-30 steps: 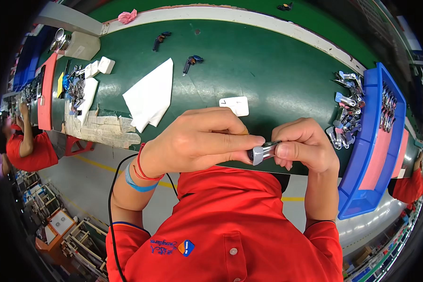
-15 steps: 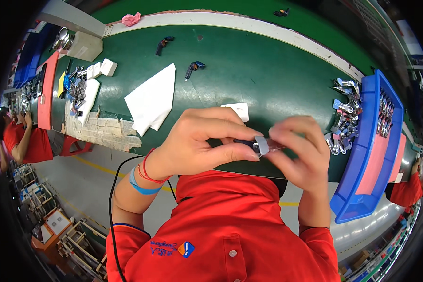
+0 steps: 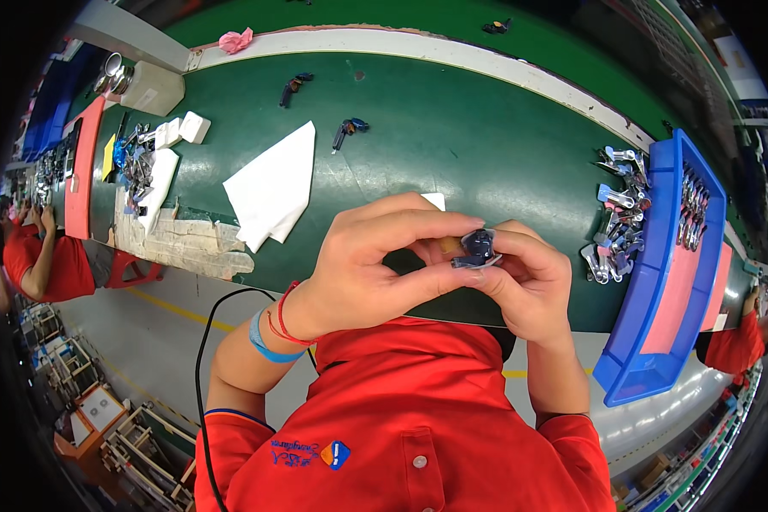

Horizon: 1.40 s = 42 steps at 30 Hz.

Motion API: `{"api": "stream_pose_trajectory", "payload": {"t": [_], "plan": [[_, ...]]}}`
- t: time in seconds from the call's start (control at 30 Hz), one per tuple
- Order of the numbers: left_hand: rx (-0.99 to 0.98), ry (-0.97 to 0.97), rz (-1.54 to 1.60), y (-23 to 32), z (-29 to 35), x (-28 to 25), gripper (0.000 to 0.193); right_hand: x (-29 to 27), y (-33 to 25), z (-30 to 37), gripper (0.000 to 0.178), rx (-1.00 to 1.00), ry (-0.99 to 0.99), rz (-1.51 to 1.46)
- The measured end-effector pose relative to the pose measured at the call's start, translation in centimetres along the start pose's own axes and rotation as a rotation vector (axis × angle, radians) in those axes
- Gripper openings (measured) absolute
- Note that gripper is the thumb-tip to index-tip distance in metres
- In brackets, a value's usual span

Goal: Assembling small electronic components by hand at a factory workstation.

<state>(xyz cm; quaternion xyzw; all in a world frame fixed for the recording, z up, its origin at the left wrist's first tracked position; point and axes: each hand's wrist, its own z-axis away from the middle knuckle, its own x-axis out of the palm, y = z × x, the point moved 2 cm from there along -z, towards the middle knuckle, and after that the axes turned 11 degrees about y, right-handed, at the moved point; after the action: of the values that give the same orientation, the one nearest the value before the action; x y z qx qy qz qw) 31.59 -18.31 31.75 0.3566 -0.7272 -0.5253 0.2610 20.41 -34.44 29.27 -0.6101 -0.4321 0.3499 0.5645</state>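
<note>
Both my hands meet over the near edge of the green table, holding a small glossy dark-blue part [image 3: 476, 244] with a clear edge. I cannot tell its kind. My left hand [image 3: 375, 256] pinches it between thumb and fingertips from the left. My right hand [image 3: 529, 277] grips it from the right, thumb below and fingers bent behind. Some of the part is hidden by my fingers. Just behind my hands, a white block [image 3: 435, 200] shows partly. Two similar small dark pieces, one nearer [image 3: 348, 132] and one farther [image 3: 295, 89], lie farther back on the table.
At right stands a blue tray [image 3: 619, 358] with a row of small metal-and-dark parts inside, beside a pile of similar shiny parts [image 3: 614, 222]. White sheets [image 3: 273, 183] lie left of centre. Farther left are white boxes [image 3: 194, 128], a heaped pile [image 3: 136, 166] and a container [image 3: 155, 88].
The part has turned, so its glossy dark-blue side shows instead of the clear and grey one. My right hand, blurred before, has closed in against the left and steadied.
</note>
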Motion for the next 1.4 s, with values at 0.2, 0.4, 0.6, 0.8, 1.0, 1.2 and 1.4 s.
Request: {"api": "stream_pose_trajectory", "payload": {"t": [0.2, 0.4, 0.6, 0.8, 1.0, 1.2, 1.4], "plan": [[0.053, -0.054, -0.055, 0.1, -0.3, -0.1, 0.043, 0.4, -0.6, -0.7, 0.036, -0.252, 0.045, 0.173], [0.19, 0.005, -0.122, 0.5, -0.7, 1.9, 0.045, -0.7, -3.6, 0.7, 0.035, -0.29, 0.174, 0.442], [-0.026, -0.05, -0.08, -0.2, 2.3, 1.9, 0.041, -8.7, -11.3, 4.7, 0.026, -0.271, 0.419, 0.765], [-0.176, -0.292, -0.109, -1.7, 3.5, 4.0, 0.029, -30.9, -10.7, 3.2, 0.018, 0.197, 0.815, 0.982], [-0.114, -0.314, -0.183, -2.3, 4.3, 4.4, 0.024, -40.6, -6.6, 4.2, 0.02, 0.299, 1.007, 1.004], [-0.085, -0.299, -0.26, -2.3, 4.6, 4.9, 0.02, -43.2, -4.6, 1.5, 0.016, 0.346, 0.911, 1.493], [-0.031, -0.305, -0.343, -2.6, 4.7, 5.2, 0.015, -37.8, -6.1, 2.4, 0.017, 0.232, 0.869, 1.149]]}}
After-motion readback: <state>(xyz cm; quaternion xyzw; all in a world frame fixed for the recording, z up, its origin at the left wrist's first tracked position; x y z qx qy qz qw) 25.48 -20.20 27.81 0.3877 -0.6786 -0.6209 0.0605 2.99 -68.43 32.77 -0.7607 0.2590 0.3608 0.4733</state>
